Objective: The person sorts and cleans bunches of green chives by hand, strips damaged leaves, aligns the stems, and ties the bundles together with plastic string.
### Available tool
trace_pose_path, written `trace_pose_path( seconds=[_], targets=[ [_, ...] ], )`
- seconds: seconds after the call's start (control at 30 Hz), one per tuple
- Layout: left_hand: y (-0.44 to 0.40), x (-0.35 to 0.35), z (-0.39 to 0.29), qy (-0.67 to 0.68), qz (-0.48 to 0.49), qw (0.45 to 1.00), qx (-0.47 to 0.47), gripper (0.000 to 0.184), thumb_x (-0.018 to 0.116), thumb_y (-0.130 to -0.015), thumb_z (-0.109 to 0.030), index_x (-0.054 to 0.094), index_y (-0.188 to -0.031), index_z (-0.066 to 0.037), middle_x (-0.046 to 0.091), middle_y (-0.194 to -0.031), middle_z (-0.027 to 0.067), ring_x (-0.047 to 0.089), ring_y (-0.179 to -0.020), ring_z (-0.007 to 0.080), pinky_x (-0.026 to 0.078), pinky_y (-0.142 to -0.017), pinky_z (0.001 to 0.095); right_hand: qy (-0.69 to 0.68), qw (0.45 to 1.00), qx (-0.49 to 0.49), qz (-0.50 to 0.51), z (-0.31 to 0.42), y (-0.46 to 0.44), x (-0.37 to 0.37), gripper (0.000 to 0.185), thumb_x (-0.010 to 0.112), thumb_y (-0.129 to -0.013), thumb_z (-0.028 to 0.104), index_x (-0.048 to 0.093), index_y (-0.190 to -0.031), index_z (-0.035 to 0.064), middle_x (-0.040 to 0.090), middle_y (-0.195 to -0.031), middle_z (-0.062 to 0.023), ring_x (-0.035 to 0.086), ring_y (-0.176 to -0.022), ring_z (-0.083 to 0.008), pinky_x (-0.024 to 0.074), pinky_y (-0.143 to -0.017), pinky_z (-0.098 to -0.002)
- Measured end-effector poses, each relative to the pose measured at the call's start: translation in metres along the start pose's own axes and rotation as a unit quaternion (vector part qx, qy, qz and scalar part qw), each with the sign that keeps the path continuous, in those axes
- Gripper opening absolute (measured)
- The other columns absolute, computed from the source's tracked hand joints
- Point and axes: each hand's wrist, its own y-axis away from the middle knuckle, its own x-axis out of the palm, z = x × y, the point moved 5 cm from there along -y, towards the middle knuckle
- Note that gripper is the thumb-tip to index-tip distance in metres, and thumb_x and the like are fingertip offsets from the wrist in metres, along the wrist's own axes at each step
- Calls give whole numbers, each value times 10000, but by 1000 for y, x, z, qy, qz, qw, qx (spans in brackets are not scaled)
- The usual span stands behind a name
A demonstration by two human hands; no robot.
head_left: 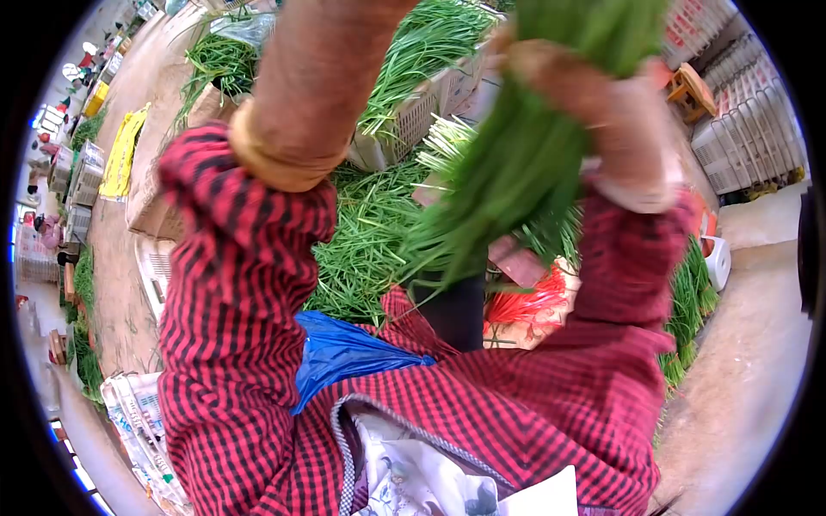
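Note:
Raised at the upper right, my right hand (559, 86) is closed round a large bunch of green stalks (516, 181), whose long leaves hang down and left, blurred by motion. My left forearm reaches up past the top edge; the left hand is outside the picture. Under the bunch lies a loose heap of green leaves (361, 224). Behind it stands a plastic crate (434, 107) filled with more green stalks (439, 43). A bundle with pale stalk ends (447, 138) rests beside the crate.
Red ties (529, 301) lie near my knees, and a blue plastic bag (344, 353) is on my lap. More bundles (688, 301) stand at the right, near a white roll (717, 261). Stacked crates (748, 138) and an orange stool (688, 93) are at the upper right.

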Motion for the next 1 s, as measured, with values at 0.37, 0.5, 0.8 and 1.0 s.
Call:
trace_pose_path(
  seconds=[0.37, 0.5, 0.8, 1.0],
  targets=[
    [173, -51, 284, -231, -63, 882, -406, 289, 777, -830, -231, 694, -1043, -53, 648, -776, 24, 613, -734, 123, 501, -702, 274, 613, 785, 40, 84, -150, -43, -75, 542, 746, -689, 212, 556, -1189, 126, 698, -877, -174, 695, -829, -373, 558, -748, -445],
    [168, -37, 298, -402, 29, 816, -415, 368, 784, -800, -333, 698, -1067, -94, 649, -776, 42, 636, -732, 202, 500, -693, 346, 579, 794, 109, 152, -224, -44, -45, 450, 713, -705, 227, 586, -1120, 104, 701, -861, -178, 692, -828, -374, 551, -748, -458],
    [165, -26, 280, -70, -32, 867, -492, 195, 753, -859, -198, 689, -933, -29, 630, -783, 9, 554, -678, 87, 443, -617, 236, 594, 771, 136, 182, -245, -48, -36, 451, 689, -731, 208, 575, -1140, 56, 702, -883, -194, 690, -844, -376, 547, -749, -475],
    [218, -74, 248, 113, -55, 842, -525, 218, 713, -873, -190, 643, -1029, -54, 648, -864, 25, 565, -664, 68, 438, -590, 198, 595, 777, 122, 164, -263, -27, 1, 778, 768, -757, 395, 431, -1367, 50, 633, -1080, -205, 655, -970, -379, 531, -815, -490]
  ],
)
